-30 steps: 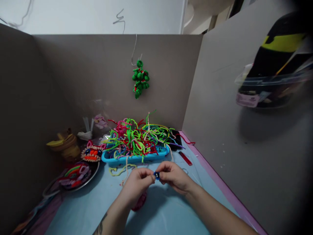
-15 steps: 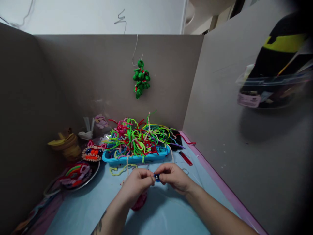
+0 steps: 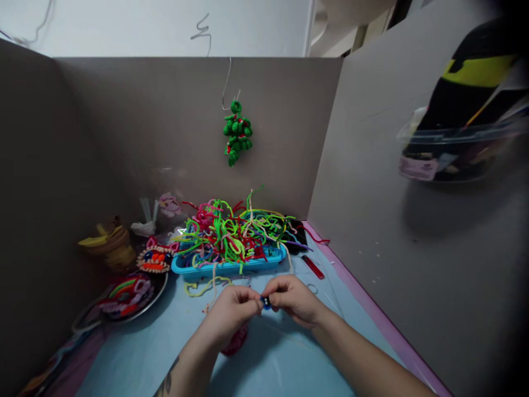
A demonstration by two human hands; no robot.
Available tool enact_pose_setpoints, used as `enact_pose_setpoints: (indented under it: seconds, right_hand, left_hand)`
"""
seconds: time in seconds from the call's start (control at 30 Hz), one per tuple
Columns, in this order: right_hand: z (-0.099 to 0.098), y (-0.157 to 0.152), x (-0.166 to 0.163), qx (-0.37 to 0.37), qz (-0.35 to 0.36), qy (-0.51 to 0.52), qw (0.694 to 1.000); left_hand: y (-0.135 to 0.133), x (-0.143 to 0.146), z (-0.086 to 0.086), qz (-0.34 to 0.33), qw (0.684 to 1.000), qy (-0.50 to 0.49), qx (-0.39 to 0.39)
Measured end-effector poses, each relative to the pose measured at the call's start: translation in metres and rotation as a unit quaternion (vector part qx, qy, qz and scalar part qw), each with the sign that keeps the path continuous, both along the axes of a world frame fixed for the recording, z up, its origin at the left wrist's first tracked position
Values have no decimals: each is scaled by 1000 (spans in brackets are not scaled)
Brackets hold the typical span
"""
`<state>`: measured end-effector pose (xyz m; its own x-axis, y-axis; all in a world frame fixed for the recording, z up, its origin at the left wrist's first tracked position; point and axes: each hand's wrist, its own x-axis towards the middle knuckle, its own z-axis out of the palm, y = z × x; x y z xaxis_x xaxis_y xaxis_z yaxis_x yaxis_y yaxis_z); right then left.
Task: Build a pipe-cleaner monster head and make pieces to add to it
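Observation:
Over the light blue tabletop (image 3: 289,364), my left hand (image 3: 229,317) and my right hand (image 3: 293,300) meet fingertip to fingertip. Both pinch a small blue pipe-cleaner piece (image 3: 265,301) between them. A pink-red fuzzy piece (image 3: 236,342) lies on the table just under my left hand. Right behind my hands stands a blue tray (image 3: 231,266) heaped with tangled pipe cleaners (image 3: 231,231) in green, red, pink and yellow.
Grey cardboard walls enclose the desk on three sides. A green pipe-cleaner figure (image 3: 236,132) hangs on the back wall. At left sit a metal plate with colourful craft pieces (image 3: 128,295), an owl-like face (image 3: 156,259) and a yellow figure (image 3: 109,245). A red strip (image 3: 313,267) lies right of the tray.
My hands have stayed in nearly the same place, with the fingers working slightly on the blue piece, which now shows less between them.

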<state>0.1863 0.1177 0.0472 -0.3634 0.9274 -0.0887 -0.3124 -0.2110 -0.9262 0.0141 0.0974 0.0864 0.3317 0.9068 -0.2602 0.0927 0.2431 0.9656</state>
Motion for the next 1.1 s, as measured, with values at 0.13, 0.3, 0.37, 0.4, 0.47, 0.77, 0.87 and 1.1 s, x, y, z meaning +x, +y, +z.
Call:
enact_pose_setpoints:
  seconds: [0.13,0.3,0.37,0.4,0.47,0.77,0.87,1.1]
  right_hand:
    - [1,0,0,1,7,8,1000]
    - [4,-3,-1,7,8,2,1000]
    - [6,-3,-2,12,3,0,1000]
    - [7,-3,-2,15,-2,0,1000]
    - [9,-3,-3,18,-15,4,1000]
    - [19,-6,-3,118,-78,-109,984]
    - [23,-9,-5,121,-75,-136,980]
    - [17,-10,-8,64,-63,-113,990]
  left_hand:
    - [-1,1,3,-2,1000,-8,1]
    - [-2,1,1,0,1000,-5,-2]
    - [-1,0,1,5,1000,-9,-3]
    - [-1,0,1,10,1000,-12,0]
    - [1,-2,2,23,1000,-15,8]
    - [4,-4,12,65,997,27,43]
    - [5,-3,10,76,995,31,62]
    - [4,-4,6,44,995,26,86]
